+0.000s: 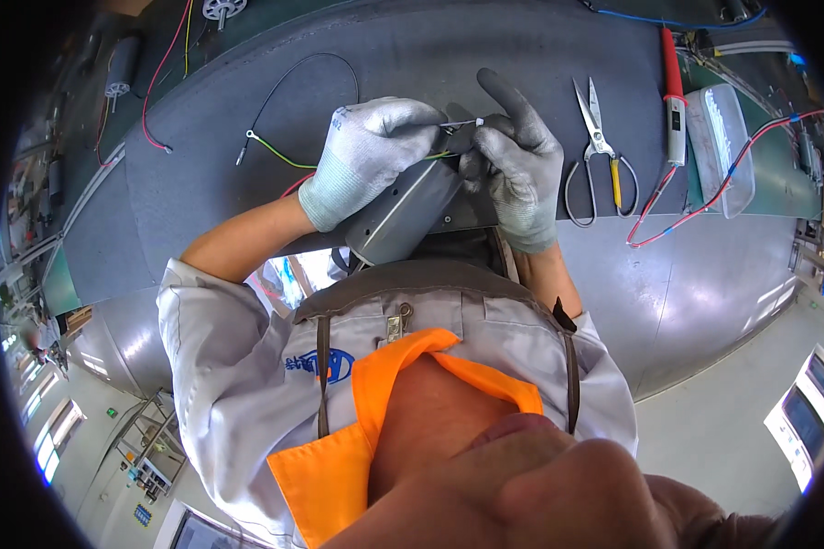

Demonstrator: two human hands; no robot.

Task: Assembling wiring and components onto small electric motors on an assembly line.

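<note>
Both my hands wear pale gloves with grey fingertips and meet over the near part of the grey bench mat. My left hand (373, 146) pinches a thin wire (456, 123) between thumb and forefinger. At the wire's small white end, the thumb and a finger of my right hand (522, 165) close on it, with the forefinger raised. Beneath the hands a grey motor-like cylinder (410, 212) lies slanted at the bench edge, its far end partly hidden by my fingers. A black wire (288, 73) and a green-yellow wire (279, 152) with a ring terminal (250, 134) trail left.
Scissors (597, 137) with one yellow-wrapped handle lie right of my right hand. Farther right are a red-and-grey pen-shaped tool (675, 114) with a red cable and a clear plastic box (740, 174). Another motor (121, 69) and a red wire (146, 114) lie at the far left.
</note>
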